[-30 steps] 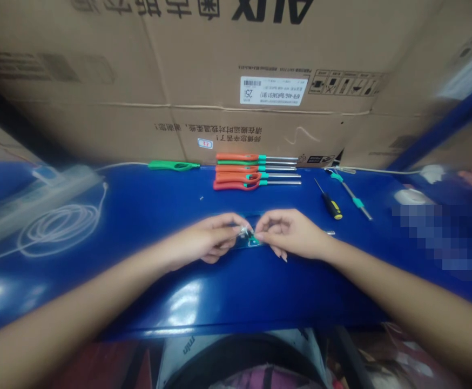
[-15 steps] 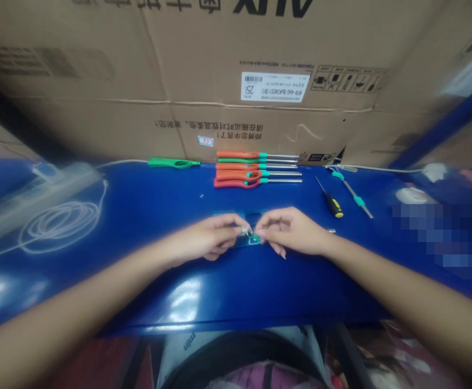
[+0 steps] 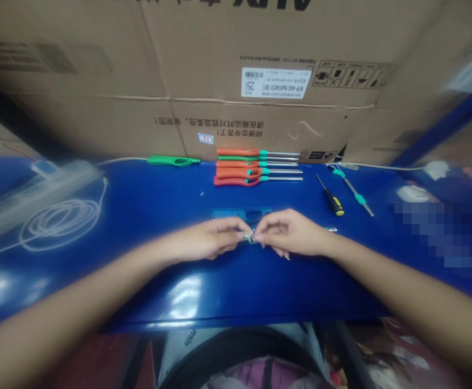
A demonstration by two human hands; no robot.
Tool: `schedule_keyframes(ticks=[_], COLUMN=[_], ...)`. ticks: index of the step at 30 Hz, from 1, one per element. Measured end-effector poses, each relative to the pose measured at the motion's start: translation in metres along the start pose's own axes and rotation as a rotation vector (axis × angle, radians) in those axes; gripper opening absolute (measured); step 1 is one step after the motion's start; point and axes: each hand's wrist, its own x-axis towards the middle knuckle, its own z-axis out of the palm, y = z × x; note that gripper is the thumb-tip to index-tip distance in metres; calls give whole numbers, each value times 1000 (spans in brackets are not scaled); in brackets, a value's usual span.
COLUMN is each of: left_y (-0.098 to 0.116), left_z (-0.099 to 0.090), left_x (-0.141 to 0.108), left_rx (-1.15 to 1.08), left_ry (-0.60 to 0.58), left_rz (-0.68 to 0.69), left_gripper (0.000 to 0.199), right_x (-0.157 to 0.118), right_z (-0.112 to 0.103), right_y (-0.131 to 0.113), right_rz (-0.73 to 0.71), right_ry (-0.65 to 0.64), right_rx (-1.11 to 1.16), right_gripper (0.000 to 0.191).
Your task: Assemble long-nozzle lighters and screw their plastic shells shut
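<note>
Over the middle of the blue table, my left hand (image 3: pixel 215 237) is closed in a pinch on a small pale part (image 3: pixel 247 236). My right hand (image 3: pixel 282 232) meets it there, its thumb and forefinger pinched together at the same spot; what they grip is too small to make out. Beneath and behind the fingertips lies a flat translucent blue piece (image 3: pixel 230 213) with a dark oval opening. Both hands partly cover it.
Orange, red and green long lighters (image 3: pixel 238 173) lie in a stack behind the hands. A green handle (image 3: pixel 171 161) is left of them. To the right are a screwdriver (image 3: pixel 333 202) and a metal tube (image 3: pixel 353 189). A coiled white cable (image 3: pixel 63 224) lies left.
The fingertips have drawn slightly closer together. The green bit seen between them before is now mostly hidden, and more of the blue piece's back edge shows.
</note>
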Motion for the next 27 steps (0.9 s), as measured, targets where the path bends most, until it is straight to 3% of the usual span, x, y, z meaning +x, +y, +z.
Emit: schedule_keyframes(ticks=[12, 27], left_y=[-2, -2], left_z=[-1, -2], left_x=[-2, -1], left_rx=[218, 227], left_ry=[3, -12], left_rz=[61, 62], left_gripper=[35, 34], right_x=[-1, 0], right_z=[0, -1], right_y=[-1, 1], right_rz=[-19, -33], right_ry=[-31, -35], right_rx=[-32, -60], right_gripper=[30, 32])
